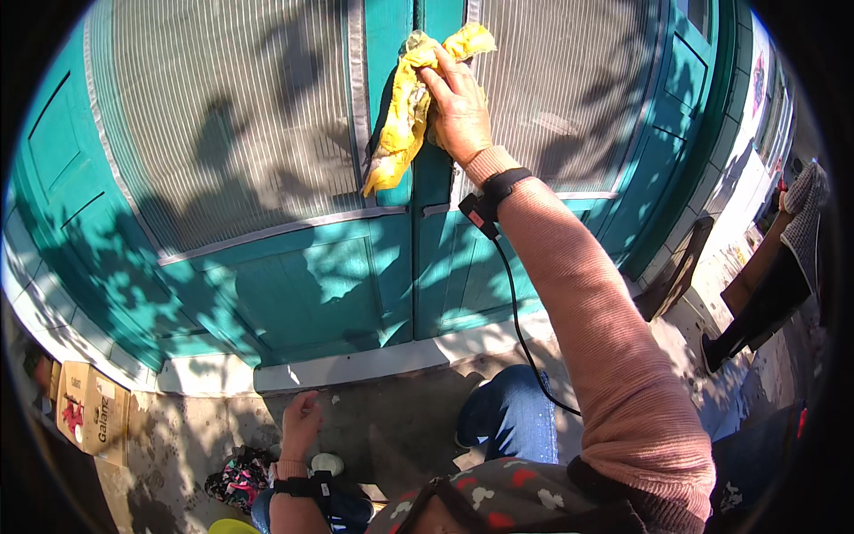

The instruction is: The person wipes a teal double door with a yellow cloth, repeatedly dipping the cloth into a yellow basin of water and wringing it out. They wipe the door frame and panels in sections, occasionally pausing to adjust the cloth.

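Note:
My right hand (459,100) grips a crumpled yellow cloth (400,127) against the middle of a teal double door (320,274). One end of the cloth hangs down to the left, over the door's centre stile. A smaller end sticks out above my fingers, and my palm hides part of the cloth. Low in front of my body, my left hand (303,420) is held with its fingers curled in, apart from the door and with nothing seen in it. Each wrist wears a black strap; a cable runs from the right one.
Striped screen panels (233,120) fill the upper door leaves. A pale sill (347,367) runs below. On the ground at left are a cardboard box (93,414) and a patterned fabric bundle (241,477). A lime-green rim (233,526) shows below. Another person's leg (760,307) is at right.

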`<action>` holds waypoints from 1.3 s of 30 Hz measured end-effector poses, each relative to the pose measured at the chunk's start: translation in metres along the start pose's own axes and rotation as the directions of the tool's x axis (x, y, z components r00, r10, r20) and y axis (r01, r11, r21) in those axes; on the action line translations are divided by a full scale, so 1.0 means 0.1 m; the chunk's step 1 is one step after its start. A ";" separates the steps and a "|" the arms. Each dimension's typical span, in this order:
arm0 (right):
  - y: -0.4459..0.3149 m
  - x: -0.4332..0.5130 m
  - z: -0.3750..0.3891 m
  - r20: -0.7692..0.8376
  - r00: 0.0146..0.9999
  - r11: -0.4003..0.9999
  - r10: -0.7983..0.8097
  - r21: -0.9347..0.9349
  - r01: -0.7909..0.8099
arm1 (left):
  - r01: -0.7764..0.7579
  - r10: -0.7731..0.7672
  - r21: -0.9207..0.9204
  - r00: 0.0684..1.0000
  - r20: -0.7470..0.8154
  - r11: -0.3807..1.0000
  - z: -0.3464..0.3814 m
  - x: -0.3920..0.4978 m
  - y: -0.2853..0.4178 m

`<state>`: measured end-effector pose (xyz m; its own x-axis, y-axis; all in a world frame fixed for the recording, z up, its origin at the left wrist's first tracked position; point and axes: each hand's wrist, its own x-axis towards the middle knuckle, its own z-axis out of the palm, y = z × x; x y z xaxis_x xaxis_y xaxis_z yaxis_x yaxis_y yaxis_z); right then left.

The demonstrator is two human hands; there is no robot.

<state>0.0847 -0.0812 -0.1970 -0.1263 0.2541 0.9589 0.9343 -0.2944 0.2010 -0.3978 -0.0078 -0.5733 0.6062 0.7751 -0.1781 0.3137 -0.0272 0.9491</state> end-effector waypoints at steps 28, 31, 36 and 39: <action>-2.36 -3.87 -0.63 0.905 -0.151 -0.339 0.399 -0.008 -0.941 | 0.067 0.134 -0.578 0.946 0.297 0.813 1.91 0.10 0.55; -2.29 -3.83 -0.50 0.899 -0.386 -0.591 0.205 -0.201 -0.781 | 0.108 0.082 -0.500 0.936 0.343 0.859 2.09 0.28 0.47; -2.21 -3.66 -0.60 0.964 -0.175 -0.549 0.201 -0.037 -0.835 | 0.163 0.031 -0.544 0.944 0.328 0.823 2.02 0.46 0.46; -2.20 -3.55 -0.77 0.981 -0.134 -0.679 0.142 -0.002 -0.734 | 0.143 -0.064 -0.553 0.985 0.161 0.821 1.81 0.74 0.46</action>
<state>-0.1019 -0.1770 -0.5659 0.4764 0.8277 -0.2965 -0.5429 0.0116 -0.8397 -0.2063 -0.0664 -0.5901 0.6944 0.6638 -0.2777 -0.0596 0.4377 0.8971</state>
